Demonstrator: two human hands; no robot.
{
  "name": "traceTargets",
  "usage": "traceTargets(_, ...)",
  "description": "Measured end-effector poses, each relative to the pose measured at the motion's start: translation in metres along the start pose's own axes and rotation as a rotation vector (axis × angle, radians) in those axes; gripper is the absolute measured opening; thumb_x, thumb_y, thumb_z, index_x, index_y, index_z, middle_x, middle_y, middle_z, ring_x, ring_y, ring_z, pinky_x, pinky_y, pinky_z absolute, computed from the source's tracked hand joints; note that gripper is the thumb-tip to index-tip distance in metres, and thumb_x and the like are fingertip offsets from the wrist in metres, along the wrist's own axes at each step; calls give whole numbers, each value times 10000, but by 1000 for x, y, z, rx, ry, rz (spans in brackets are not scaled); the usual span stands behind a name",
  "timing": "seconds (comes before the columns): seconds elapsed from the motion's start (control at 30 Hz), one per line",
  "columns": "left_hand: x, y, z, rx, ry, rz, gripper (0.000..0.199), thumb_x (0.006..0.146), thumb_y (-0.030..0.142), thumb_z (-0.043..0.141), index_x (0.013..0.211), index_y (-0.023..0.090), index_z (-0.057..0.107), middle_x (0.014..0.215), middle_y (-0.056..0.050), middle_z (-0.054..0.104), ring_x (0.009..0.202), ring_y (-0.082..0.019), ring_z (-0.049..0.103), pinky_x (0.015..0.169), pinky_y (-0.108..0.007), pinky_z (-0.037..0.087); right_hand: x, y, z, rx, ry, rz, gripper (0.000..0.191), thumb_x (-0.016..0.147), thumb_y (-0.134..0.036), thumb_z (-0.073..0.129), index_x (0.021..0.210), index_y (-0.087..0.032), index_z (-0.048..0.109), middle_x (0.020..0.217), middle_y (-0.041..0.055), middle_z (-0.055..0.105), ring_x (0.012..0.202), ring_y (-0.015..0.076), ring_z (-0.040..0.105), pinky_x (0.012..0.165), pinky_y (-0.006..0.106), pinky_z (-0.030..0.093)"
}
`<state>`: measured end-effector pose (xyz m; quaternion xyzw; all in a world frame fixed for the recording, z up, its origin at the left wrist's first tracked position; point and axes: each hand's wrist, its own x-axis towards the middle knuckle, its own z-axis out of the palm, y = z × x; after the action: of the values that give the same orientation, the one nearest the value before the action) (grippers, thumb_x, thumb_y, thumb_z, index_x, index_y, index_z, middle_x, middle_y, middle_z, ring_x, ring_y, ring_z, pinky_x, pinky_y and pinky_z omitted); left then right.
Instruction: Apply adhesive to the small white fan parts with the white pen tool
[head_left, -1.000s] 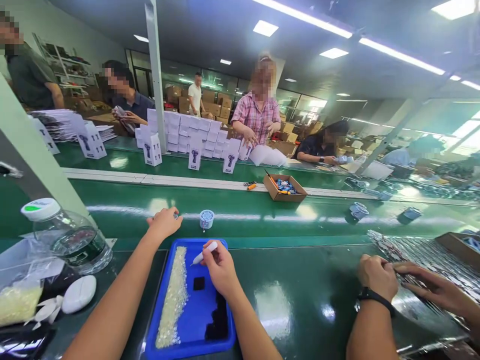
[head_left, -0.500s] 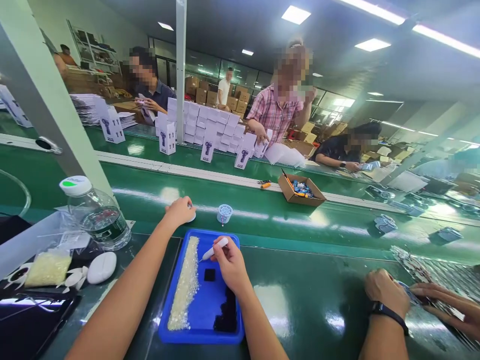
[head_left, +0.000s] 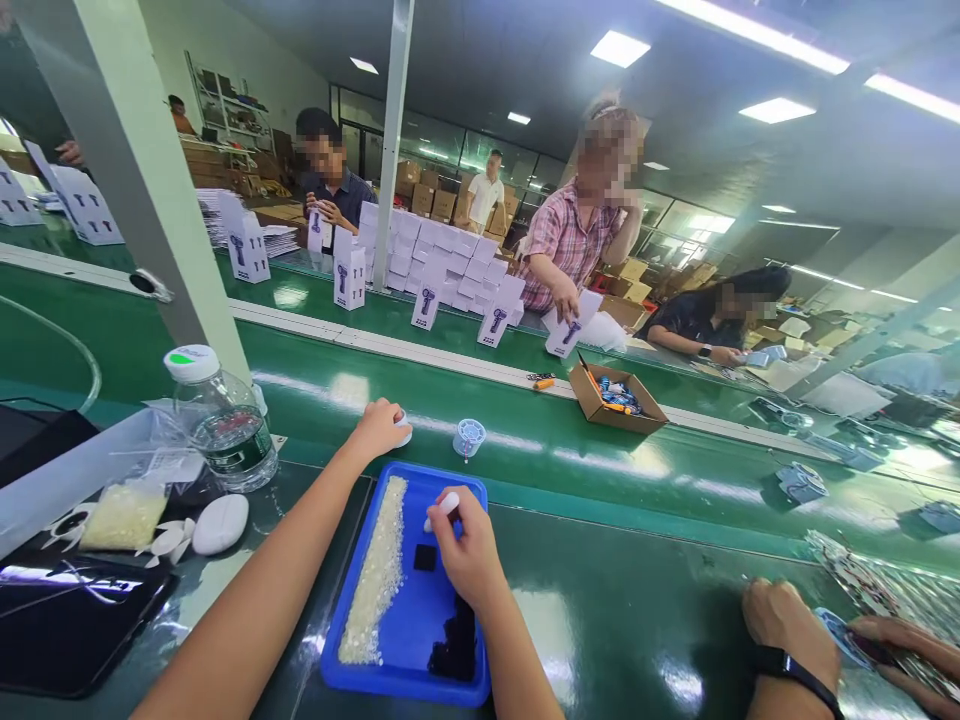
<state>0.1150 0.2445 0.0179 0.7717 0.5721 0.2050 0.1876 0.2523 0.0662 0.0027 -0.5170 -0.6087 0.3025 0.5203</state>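
My left hand [head_left: 381, 430] is closed around a pale round part [head_left: 406, 428], mostly covered by the fingers, on the green belt behind the tray. Over the blue tray [head_left: 330, 630], my right hand [head_left: 461, 535] pinches a white pen-like tool [head_left: 442, 508] that slants down to the left. Small whitish pieces [head_left: 375, 575] fill the tray's left side. A black square [head_left: 425, 557] lies near its middle, and black pieces [head_left: 456, 645] sit at the lower right, partly behind my right wrist. A light-blue round part [head_left: 469, 437] stands on the belt beyond the tray.
At left are a water bottle [head_left: 229, 430], a bag of yellowish pieces [head_left: 124, 517], a white case [head_left: 220, 524] and a black tablet [head_left: 75, 630]. An open carton [head_left: 619, 405] stands beyond the belt. A neighbour's hands work at lower right. White boxes [head_left: 351, 275] line the far side.
The view has shifted, moving most things rightward. The tool in my right hand now points more toward the tray's upper middle. Across the line, a person's hand has moved a white box forward.
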Motion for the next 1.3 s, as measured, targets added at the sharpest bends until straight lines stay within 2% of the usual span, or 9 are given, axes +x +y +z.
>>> traceTargets(0.07,-1,2,-1,-37,22,-7,140,679,264,591,601,195,498,790,-59,528,893,-246,523,841,-345,413,1,-3,-2,-57,-21,-62,86,849,-261,529,793,-198,547,722,0,527,644,131,469,625,259,383)
traceTargets(0.13,-1,4,-3,-78,48,-24,148,693,255,565,598,196,468,750,-49,511,853,-234,523,827,-347,409,2,-2,-5,-97,22,-93,91,857,-254,517,792,-194,540,710,-5,517,629,125,456,607,249,369)
traceTargets(0.3,-2,12,-15,-223,82,-43,197,761,341,490,641,203,415,727,-18,490,728,-180,509,651,-281,403,2,10,-23,-163,325,-80,203,874,-281,485,693,-199,443,632,-30,432,575,117,395,567,245,332)
traceTargets(0.4,-7,22,-29,-300,89,-36,225,765,388,482,656,203,414,702,3,490,669,-155,491,591,-259,376,3,16,-30,-180,412,-59,238,864,-297,492,661,-204,412,610,-36,418,564,116,391,558,246,330)
traceTargets(0.6,-18,41,-53,-498,108,-17,229,733,397,522,652,196,449,686,9,491,645,-145,464,562,-255,350,4,19,-29,-180,409,-22,259,850,-313,502,638,-204,401,575,-49,396,524,105,378,524,234,324)
traceTargets(0.73,-22,46,-60,-515,122,-23,222,723,372,536,633,193,440,657,16,470,625,-137,447,558,-255,342,2,20,-27,-169,394,8,256,850,-322,501,646,-204,401,559,-57,387,506,100,376,510,230,319)
traceTargets(1.1,-22,42,-60,-566,125,-33,235,708,388,545,633,193,436,663,16,467,625,-135,443,541,-252,332,1,20,-22,-182,343,0,261,852,-318,494,640,-204,394,576,-58,345,518,97,334,500,221,297)
traceTargets(1.3,-21,41,-60,-568,123,-21,245,712,396,541,630,195,427,661,19,452,616,-134,426,544,-254,322,1,14,-18,-210,261,-47,229,853,-274,493,649,-199,424,586,-45,396,541,106,366,532,230,306)
